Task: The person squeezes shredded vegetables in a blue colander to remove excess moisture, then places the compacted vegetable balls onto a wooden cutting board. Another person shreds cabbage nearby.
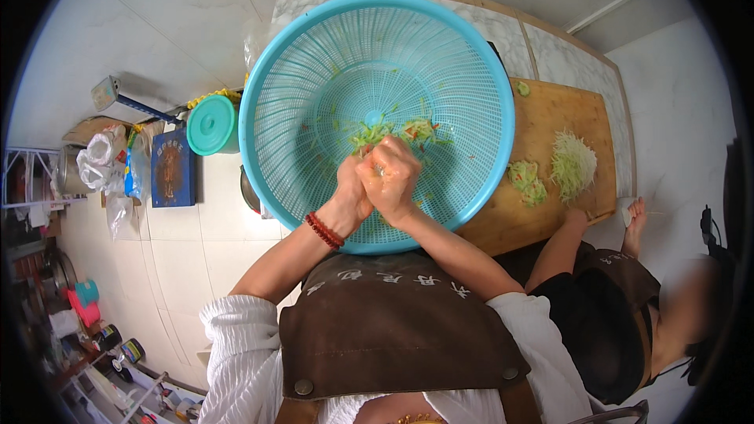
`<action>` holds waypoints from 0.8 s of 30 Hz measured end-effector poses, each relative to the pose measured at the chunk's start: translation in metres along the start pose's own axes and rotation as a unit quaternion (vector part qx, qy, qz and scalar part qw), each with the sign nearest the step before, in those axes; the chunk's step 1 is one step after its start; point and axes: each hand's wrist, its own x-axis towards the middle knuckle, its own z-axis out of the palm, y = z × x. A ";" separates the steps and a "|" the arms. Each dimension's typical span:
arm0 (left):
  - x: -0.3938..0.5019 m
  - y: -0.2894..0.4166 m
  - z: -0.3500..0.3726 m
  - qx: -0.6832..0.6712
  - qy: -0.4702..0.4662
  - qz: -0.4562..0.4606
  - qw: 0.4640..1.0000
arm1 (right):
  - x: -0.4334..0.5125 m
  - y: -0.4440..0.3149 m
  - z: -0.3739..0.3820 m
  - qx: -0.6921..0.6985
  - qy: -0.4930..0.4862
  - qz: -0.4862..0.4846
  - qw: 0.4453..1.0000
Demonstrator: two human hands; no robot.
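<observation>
Both of my hands are pressed together over a large blue plastic colander basket (377, 247). My left hand (353, 179), with a red bead bracelet at the wrist, is clasped against my right hand (390, 174). Both are closed around shredded vegetables (371, 135), which stick out beyond the knuckles; how much lies inside the fists is hidden. Just past my fingers, a small heap of green and red shreds (418, 129) lies in the basket, and loose bits cling to its mesh.
A wooden cutting board (559, 112) at the right bears a mound of pale shreds (572, 165) and a clump of green-red shreds (527, 182). A co-worker (589, 306) stands beside it. A lidded teal bucket (212, 125) and a blue box (172, 171) are at the left.
</observation>
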 end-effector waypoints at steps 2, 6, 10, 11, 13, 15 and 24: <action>0.001 0.000 -0.004 -0.004 -0.007 0.000 1.000 | 0.001 0.000 0.000 0.018 0.002 -0.002 1.000; 0.004 -0.003 -0.006 0.001 -0.006 -0.007 1.000 | 0.004 -0.001 0.000 0.023 0.005 -0.008 1.000; 0.002 -0.003 -0.003 0.004 -0.008 -0.011 1.000 | 0.007 -0.004 0.000 0.029 0.010 -0.026 0.999; 0.001 -0.002 -0.002 0.004 -0.008 -0.012 1.000 | 0.007 -0.005 0.000 0.030 0.005 -0.019 0.999; 0.000 0.000 0.000 0.005 -0.007 -0.013 1.000 | 0.008 -0.006 0.000 0.035 0.004 -0.012 0.999; -0.001 0.000 0.001 0.005 -0.009 -0.013 1.000 | 0.008 -0.008 -0.001 0.038 0.009 -0.003 0.999; -0.002 0.002 0.001 0.010 -0.007 -0.014 1.000 | 0.006 -0.007 0.000 0.016 0.012 -0.018 1.000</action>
